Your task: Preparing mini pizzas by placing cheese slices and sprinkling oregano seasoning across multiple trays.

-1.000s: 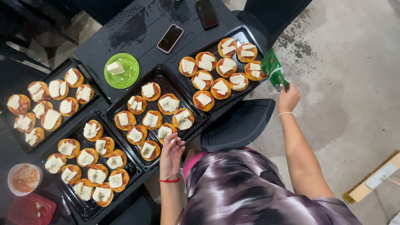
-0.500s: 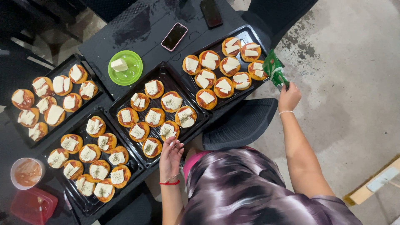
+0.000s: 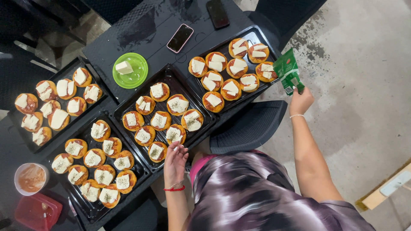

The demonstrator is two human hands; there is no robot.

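Green seasoning packet (image 3: 288,71), tilted, beside right tray (image 3: 257,33) of cheese-topped mini pizzas (image 3: 231,73)

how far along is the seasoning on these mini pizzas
Done: the two near trays, front left and middle, show dark herb flecks on the cheese. In hand: right hand holds the green packet by the right tray; left hand is open. Left: the right and far-left trays look bare.

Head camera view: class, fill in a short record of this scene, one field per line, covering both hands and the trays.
Left hand: open, empty, at the edge of the middle black baking tray
Right hand: holds a green foil sachet, tilted beside the far-right tray
Trays: four, filled with small round pizzas topped with white cheese slices
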